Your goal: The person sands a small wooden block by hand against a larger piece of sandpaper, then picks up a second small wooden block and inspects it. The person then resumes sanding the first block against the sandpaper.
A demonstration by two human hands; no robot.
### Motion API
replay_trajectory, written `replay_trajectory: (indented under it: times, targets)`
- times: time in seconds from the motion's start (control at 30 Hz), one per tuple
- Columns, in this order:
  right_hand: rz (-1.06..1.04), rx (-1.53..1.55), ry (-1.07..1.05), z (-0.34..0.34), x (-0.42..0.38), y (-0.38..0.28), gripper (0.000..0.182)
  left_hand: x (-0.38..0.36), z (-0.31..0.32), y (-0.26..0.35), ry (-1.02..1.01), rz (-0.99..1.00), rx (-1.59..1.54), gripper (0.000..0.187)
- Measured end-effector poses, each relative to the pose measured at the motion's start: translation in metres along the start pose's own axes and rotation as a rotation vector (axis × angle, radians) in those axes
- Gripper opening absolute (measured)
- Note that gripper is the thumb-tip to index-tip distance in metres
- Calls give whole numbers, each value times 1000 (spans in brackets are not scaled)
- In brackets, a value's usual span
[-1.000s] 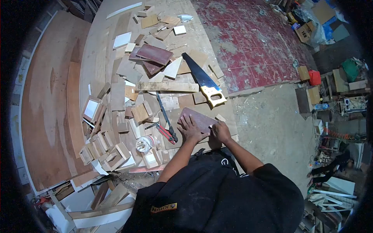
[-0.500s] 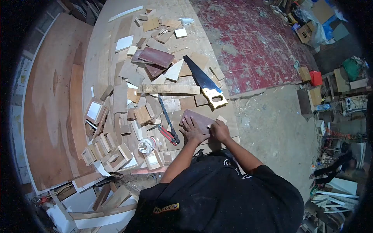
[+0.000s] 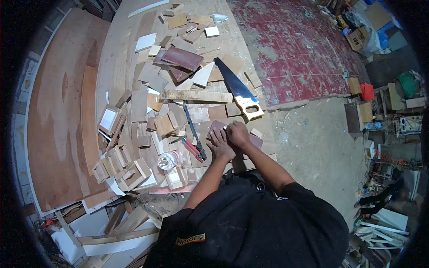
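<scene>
A reddish-brown rectangular board [image 3: 255,141] lies on the bench near my body, partly covered by both hands. My left hand [image 3: 220,145] rests on its left part with the fingers stretched out flat. My right hand [image 3: 238,134] is closed above the middle of the board, close beside the left fingers. A small pale bit shows at its fingertips, too small to name. Just beyond lies a handsaw [image 3: 247,107] with a yellowish handle. Left of my hands are red-handled pliers [image 3: 193,149] and a dark, narrow, long tool [image 3: 190,123].
Wood offcuts and small wooden frames [image 3: 134,174] cover the bench's left side. A clear jar [image 3: 168,161] stands near its front edge. A long wooden strip [image 3: 196,96] lies across, with more reddish-brown boards [image 3: 182,58] behind. Concrete floor [image 3: 317,143] lies to the right.
My right hand has slid forward and left over the board, from its right part to beside my left fingers. The left hand stays flat on the board. The view has shifted slightly.
</scene>
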State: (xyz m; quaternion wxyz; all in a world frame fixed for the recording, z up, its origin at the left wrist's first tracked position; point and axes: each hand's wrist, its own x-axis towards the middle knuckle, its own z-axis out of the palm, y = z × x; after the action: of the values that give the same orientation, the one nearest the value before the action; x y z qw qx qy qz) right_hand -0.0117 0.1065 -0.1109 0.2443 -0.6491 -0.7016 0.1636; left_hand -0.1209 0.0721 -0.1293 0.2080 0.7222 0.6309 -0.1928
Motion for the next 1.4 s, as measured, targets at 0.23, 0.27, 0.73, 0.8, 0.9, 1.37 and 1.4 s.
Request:
replay_trajectory:
  times: [0.23,0.27,0.73,0.8,0.9,1.37,1.4]
  targets:
    - [101,-85,-144,-63,-112,56,11,-20,-34,-2,-39,77,-169,143]
    - [114,-95,-126,-62,-116,63,12,-19,-35,-1,-51,76,-165,143]
    - [38,-72,-95,-25,-56,35,11,-16,-30,0,-30,39,-169,138]
    - [48,-96,-100,-46,-100,62,14,-21,-33,-1,-20,60,-192,139]
    - [77,-98,-124,-74,-119,63,14,-21,-38,-1,-12,68,-209,142]
    - [-23,-102,-88,-19,-37,19,14,-13,-20,2,15,21,-115,129]
    - [0,-111,-108,-29,-61,32,13,-18,-25,-2,32,65,-229,136]
